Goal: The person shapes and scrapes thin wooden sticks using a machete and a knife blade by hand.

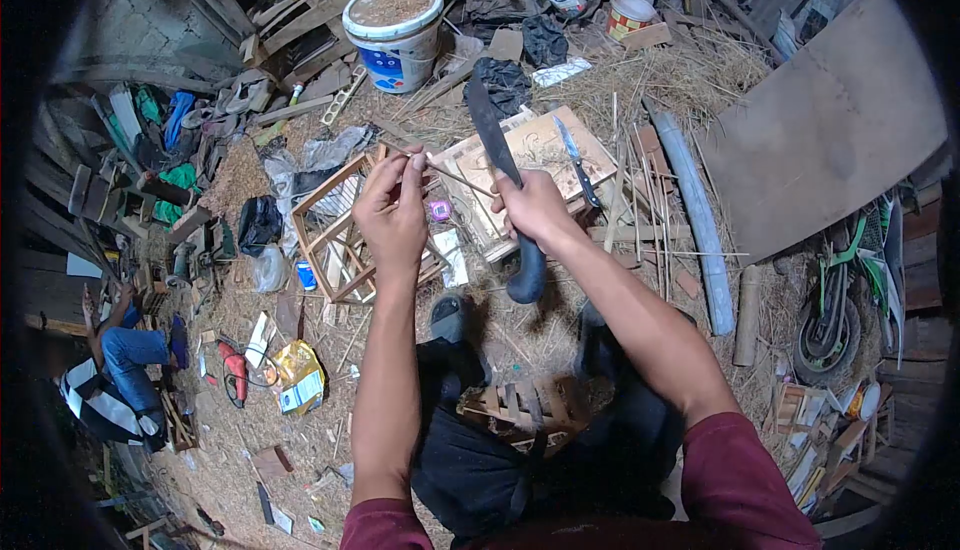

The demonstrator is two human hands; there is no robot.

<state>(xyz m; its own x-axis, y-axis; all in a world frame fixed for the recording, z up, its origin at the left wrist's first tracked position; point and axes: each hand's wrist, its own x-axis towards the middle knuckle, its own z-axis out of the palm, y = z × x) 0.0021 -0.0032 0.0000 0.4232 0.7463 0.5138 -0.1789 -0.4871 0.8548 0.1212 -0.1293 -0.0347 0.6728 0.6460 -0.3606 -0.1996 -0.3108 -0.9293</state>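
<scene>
My left hand (393, 205) pinches one end of a thin wooden stick (458, 178). The stick slants down to the fingers of my right hand (540, 212), which is wrapped round a machete. Its dark blade (489, 128) points up and away, and its black handle (527, 278) sticks out below my fist. Whether the right fingers also grip the stick is hard to make out. Beneath my hands is a wooden board (540, 140) with shavings and a knife (577, 162) with a black handle on it. A wooden frame (320, 195) lies left of my left wrist.
A bucket of sawdust (393, 60) stands at the back. Thin sticks and a grey pole (692, 220) lie to the right, before a large sheet (830, 120) and a green motorbike (840, 300). A red power tool (233, 370) lies left. Another person (125, 370) sits far left.
</scene>
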